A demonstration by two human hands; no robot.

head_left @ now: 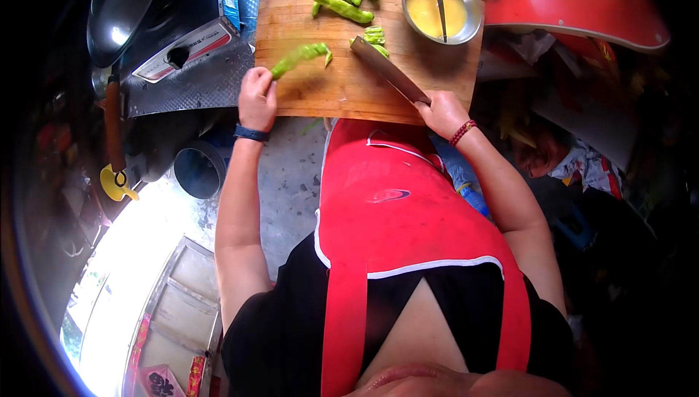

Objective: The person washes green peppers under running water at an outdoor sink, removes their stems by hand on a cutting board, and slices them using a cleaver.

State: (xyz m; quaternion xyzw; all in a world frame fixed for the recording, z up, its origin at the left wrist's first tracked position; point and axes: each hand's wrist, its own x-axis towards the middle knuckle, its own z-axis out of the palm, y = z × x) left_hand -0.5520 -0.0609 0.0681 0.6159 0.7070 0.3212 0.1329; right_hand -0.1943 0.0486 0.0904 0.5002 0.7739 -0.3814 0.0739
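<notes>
My left hand (258, 98) is closed around one end of a long green pepper (300, 58), held over the left part of a wooden cutting board (291, 4); the pepper is smeared by motion. My right hand (443, 112) grips the handle of a kitchen knife (393, 73) at the board's front edge. The blade points up and left, its tip against a small pile of cut green pepper pieces (374, 36). Several whole green peppers (342, 7) lie at the far side of the board.
A metal bowl (475, 18) of yellow liquid, like beaten egg, stands at the board's far right with a utensil in it. Left of the board are a gas stove (186, 55) and a dark wok (120, 15). A bucket (198, 173) stands on the floor below.
</notes>
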